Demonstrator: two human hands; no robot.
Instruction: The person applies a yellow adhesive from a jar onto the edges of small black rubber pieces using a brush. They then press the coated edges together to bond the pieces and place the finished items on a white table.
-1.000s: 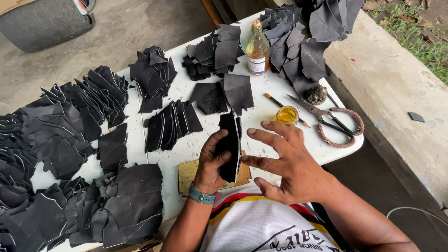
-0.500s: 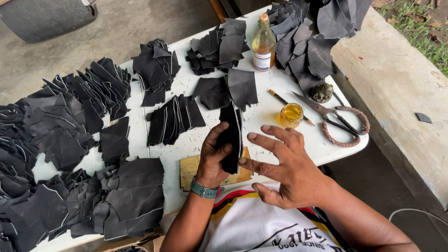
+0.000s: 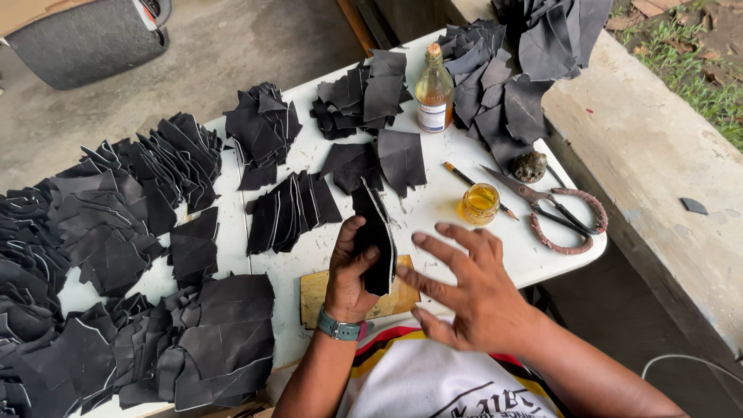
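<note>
The left hand (image 3: pixel 350 271) is clamped around a folded black leather piece (image 3: pixel 376 236), holding it upright above a small wooden board (image 3: pixel 319 288) at the near edge of the white desk (image 3: pixel 433 209). The right hand (image 3: pixel 464 286) has its fingers spread apart, fingertips just touching the piece's edge. Past them sit a small jar of yellow glue (image 3: pixel 481 203), a brush (image 3: pixel 470 184), scissors (image 3: pixel 553 209) and a glass bottle (image 3: pixel 434 89). Stacks of black leather cutouts (image 3: pixel 155 232) cover the desk's left side.

Left edge crops the black leather stacks (image 3: pixel 46 255)
</note>
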